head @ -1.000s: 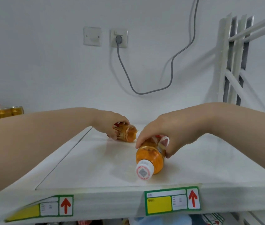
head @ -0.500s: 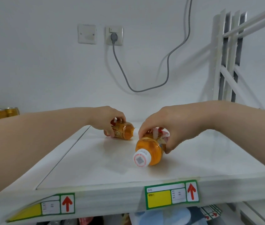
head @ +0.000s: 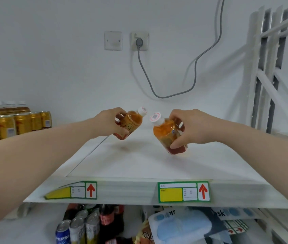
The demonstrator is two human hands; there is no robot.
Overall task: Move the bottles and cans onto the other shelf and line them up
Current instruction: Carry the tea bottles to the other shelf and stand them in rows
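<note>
Both bottles, lying flat a second ago, are now lifted off the white shelf (head: 139, 166). One bottle (head: 130, 123) is gripped by the left hand (head: 108, 123), the other bottle (head: 168, 134) by the right hand (head: 190, 127). Left of the shelf, lined-up cans (head: 16, 124) are seen; these two are judged still to be placed.

Two bottles are held over the shelf (head: 139, 166): the left bottle (head: 130, 123) in the left hand (head: 109, 123), tilted and clear of the surface, the right bottle (head: 169, 136) in the right hand (head: 190, 126), tilted with its base at the surface. A row of cans (head: 14, 124) is seen far left, bottles behind them. More cans (head: 78, 228) are stored beneath the shelf.
</note>
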